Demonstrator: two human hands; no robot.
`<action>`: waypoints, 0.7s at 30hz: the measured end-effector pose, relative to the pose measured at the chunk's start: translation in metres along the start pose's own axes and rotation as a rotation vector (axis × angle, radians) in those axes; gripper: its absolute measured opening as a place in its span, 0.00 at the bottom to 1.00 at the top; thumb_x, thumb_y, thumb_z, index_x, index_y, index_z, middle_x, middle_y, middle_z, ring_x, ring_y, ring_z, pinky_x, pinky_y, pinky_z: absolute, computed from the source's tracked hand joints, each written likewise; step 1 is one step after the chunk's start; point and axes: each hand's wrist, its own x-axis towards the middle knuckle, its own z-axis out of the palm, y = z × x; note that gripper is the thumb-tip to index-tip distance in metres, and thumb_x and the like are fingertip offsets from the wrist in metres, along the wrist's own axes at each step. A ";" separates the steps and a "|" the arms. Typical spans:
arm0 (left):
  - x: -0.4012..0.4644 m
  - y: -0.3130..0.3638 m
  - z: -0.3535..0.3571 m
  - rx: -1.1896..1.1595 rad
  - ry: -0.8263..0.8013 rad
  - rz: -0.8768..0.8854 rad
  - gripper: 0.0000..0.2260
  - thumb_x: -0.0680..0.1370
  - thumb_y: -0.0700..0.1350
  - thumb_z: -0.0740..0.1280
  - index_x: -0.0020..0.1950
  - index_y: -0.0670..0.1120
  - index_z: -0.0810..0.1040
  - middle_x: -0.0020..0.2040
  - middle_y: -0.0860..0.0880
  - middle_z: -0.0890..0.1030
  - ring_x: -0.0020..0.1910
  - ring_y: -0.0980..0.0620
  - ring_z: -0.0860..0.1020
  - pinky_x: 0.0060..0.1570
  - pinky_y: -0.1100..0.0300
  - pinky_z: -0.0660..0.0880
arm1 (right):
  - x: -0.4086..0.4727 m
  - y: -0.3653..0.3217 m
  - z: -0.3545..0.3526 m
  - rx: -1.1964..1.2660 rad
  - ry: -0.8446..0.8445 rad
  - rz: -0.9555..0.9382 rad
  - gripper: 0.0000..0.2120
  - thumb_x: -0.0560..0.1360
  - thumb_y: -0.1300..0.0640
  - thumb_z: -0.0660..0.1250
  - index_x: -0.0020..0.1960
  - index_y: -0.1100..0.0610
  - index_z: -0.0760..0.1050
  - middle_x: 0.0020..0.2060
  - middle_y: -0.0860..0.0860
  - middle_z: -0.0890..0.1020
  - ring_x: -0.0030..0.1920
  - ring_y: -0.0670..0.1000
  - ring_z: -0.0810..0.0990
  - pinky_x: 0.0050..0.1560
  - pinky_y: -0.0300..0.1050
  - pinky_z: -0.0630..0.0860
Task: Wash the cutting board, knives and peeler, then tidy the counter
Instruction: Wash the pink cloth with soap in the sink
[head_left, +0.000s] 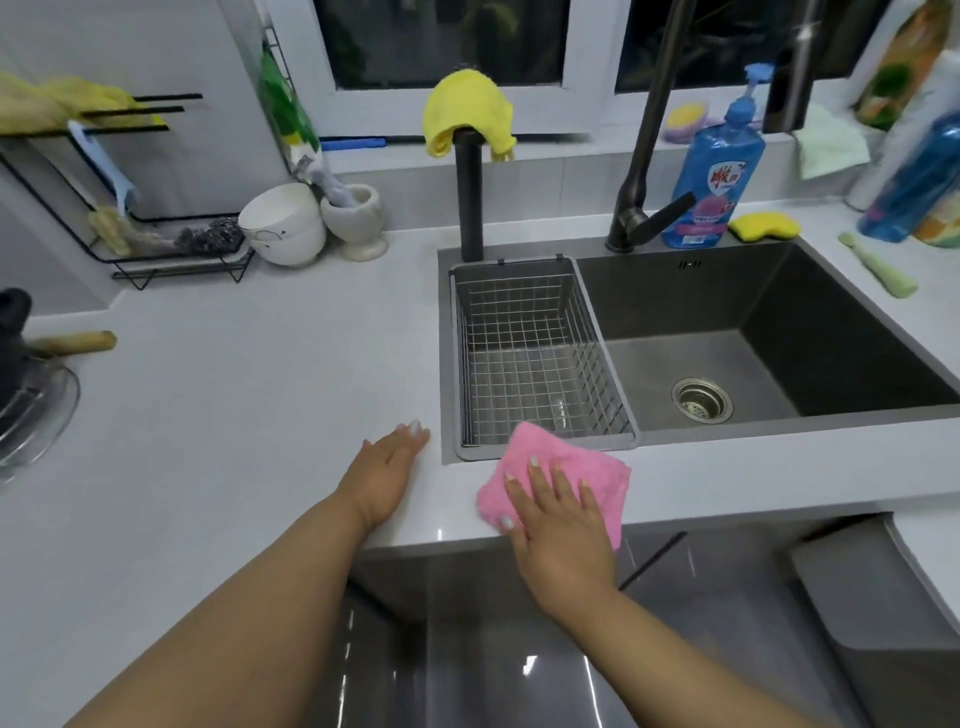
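Observation:
My right hand (558, 525) presses flat, fingers spread, on a pink cloth (597, 470) that lies on the white counter's front edge (727, 478) just before the sink. My left hand (387, 470) rests flat on the counter to the left of the sink, fingers straight, holding nothing. The dark sink (779, 332) holds a wire drain basket (530, 353) in its left part. A pale green handled tool (878, 265) lies on the counter to the right of the sink. No cutting board or knives are in sight.
A black faucet (644, 156), blue soap bottle (719, 166) and yellow sponge (763, 226) stand behind the sink. A yellow cloth (467, 111) hangs over a black post. White bowls (283, 223), a mortar (356, 218) and a wire rack (171, 249) sit at back left; a glass lid (36, 410) far left.

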 end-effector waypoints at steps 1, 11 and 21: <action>0.001 -0.003 -0.002 -0.018 -0.009 -0.003 0.23 0.83 0.57 0.45 0.75 0.53 0.65 0.78 0.54 0.57 0.77 0.54 0.48 0.73 0.58 0.36 | -0.001 -0.011 -0.001 0.002 -0.028 -0.037 0.25 0.73 0.44 0.51 0.63 0.46 0.77 0.66 0.50 0.75 0.64 0.56 0.76 0.69 0.52 0.56; -0.004 -0.013 -0.039 -0.324 0.068 -0.053 0.28 0.82 0.59 0.41 0.69 0.49 0.74 0.68 0.47 0.74 0.69 0.47 0.70 0.65 0.59 0.60 | 0.073 -0.099 -0.020 -0.103 -0.220 -0.334 0.26 0.81 0.43 0.41 0.78 0.47 0.46 0.78 0.51 0.44 0.77 0.54 0.40 0.71 0.59 0.30; 0.018 -0.057 -0.059 0.211 0.287 -0.052 0.23 0.83 0.54 0.44 0.77 0.51 0.61 0.78 0.50 0.56 0.78 0.53 0.49 0.75 0.53 0.41 | 0.133 -0.116 -0.019 -0.224 -0.302 -0.324 0.29 0.80 0.39 0.42 0.77 0.44 0.36 0.76 0.51 0.34 0.75 0.55 0.32 0.71 0.62 0.30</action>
